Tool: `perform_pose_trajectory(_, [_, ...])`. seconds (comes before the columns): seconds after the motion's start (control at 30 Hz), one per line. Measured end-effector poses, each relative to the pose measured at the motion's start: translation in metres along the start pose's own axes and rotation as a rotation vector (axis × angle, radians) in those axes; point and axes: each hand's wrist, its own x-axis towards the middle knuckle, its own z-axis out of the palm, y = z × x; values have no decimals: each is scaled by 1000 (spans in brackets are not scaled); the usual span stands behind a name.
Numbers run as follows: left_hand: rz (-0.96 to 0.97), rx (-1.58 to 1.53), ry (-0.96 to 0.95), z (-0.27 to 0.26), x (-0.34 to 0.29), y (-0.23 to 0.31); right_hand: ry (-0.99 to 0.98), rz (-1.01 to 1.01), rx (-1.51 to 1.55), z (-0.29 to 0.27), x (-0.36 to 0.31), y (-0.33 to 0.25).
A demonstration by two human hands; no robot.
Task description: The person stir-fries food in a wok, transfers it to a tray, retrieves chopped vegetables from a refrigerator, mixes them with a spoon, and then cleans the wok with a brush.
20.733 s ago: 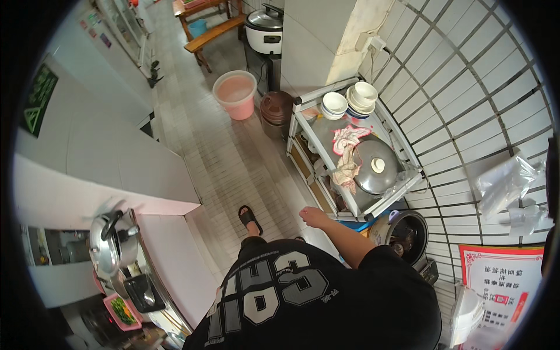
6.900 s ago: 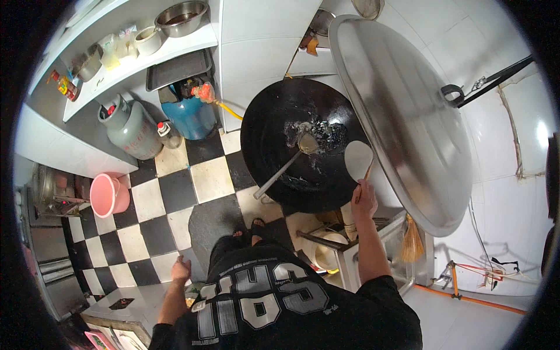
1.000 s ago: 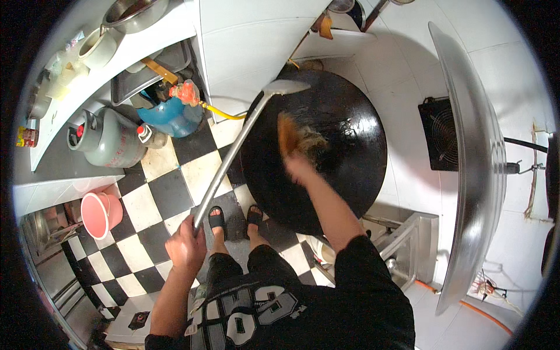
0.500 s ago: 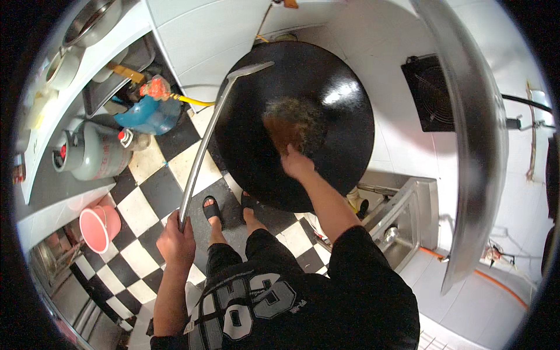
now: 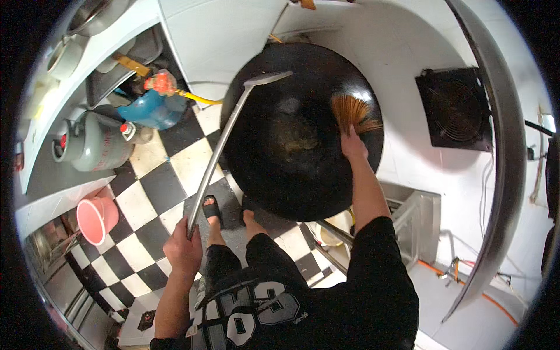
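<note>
A large black wok (image 5: 274, 186) fills the middle of the view, with a little murky liquid (image 5: 297, 135) at its bottom. My right hand (image 5: 354, 144) is closed round a stiff-bristled bamboo brush (image 5: 350, 109). Its fanned bristles lie against the wok's right wall. At the lower left, my left hand (image 5: 183, 251) grips the end of a long metal spatula (image 5: 220, 143). The spatula slants up over the wok's left rim, and its flat blade is above the far left part of the wok. Whether the blade touches the wok, I cannot tell.
A metal sink (image 5: 424, 224) stands right of the wok. A large curved metal sheet (image 5: 504, 175) rises at the far right, near a black fan vent (image 5: 458, 111). Gas cylinders (image 5: 99, 143) and a pink bucket (image 5: 97, 220) are on the left, by checkered floor (image 5: 153, 189).
My right hand has swept the brush from the wok's middle to its right wall, uncovering the liquid. The left hand keeps its hold on the spatula; the whole view has shifted slightly.
</note>
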Motion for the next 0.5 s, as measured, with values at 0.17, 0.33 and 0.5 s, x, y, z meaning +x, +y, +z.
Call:
perform_pose_trajectory(0.17, [-64, -35, 79, -13, -1, 2, -283, -153, 1386, -24, -14, -183])
perform_pose_trajectory(0.33, [-171, -44, 107, -26, 5, -3, -505, -565, 580, -41, -135, -183])
perform_pose_trajectory(0.5, [-186, -31, 117, -27, 10, -14, -905, -400, -151, -60, -189, -68])
